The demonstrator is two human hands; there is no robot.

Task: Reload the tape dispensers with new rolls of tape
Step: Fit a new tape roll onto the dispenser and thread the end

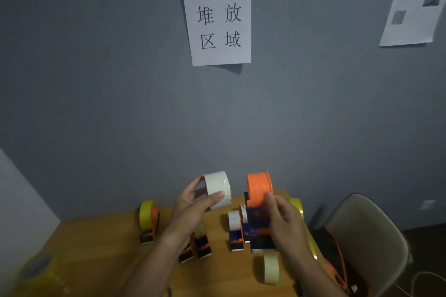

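above the table [101, 243], left hand [193, 202] holds white roll [218, 189], hole sideways.

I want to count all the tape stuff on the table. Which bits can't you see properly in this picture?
Head view only:
- Dispenser near the middle: the left hand and its forearm cover most of it.
- Yellow roll at the back: hidden behind the right hand and the orange dispenser.
- Bottom left corner: a blurred yellowish shape, cut by the edge.
- Small print on the right wall sheet: too small.

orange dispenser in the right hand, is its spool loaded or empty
Empty. The dispenser's orange spool is bare in the right hand, and the white roll is apart in the left hand.
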